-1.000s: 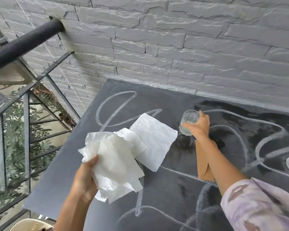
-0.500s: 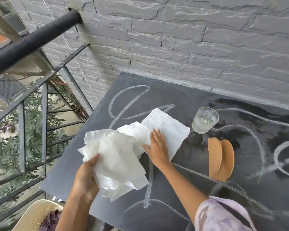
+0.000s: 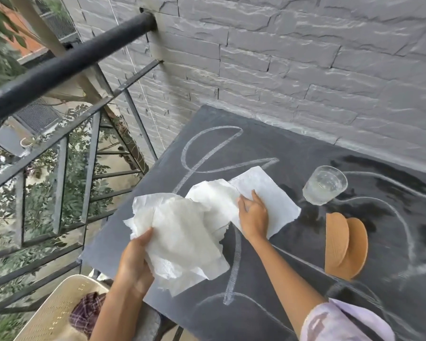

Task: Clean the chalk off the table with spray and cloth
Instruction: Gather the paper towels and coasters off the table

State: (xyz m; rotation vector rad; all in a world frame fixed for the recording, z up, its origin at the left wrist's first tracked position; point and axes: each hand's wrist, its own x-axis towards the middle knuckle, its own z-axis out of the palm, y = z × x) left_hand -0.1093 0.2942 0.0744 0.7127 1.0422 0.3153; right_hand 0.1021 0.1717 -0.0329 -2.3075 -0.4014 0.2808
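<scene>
**Head view: a glass stands in the wiping path**

Head view. The glass stands near the right hand, so a wide sweep could tip it over the counter. The cork coasters beside the forearm could be dragged along too. The left hand has its fingers clenched on a crumpled paper towel, held over the counter's left part. The right hand's fingers lie released, flat on a spread sheet on the counter. The chalk lines run thick and white here. Farther right, the dark patches are probably wet, though glare blurs them.
</scene>
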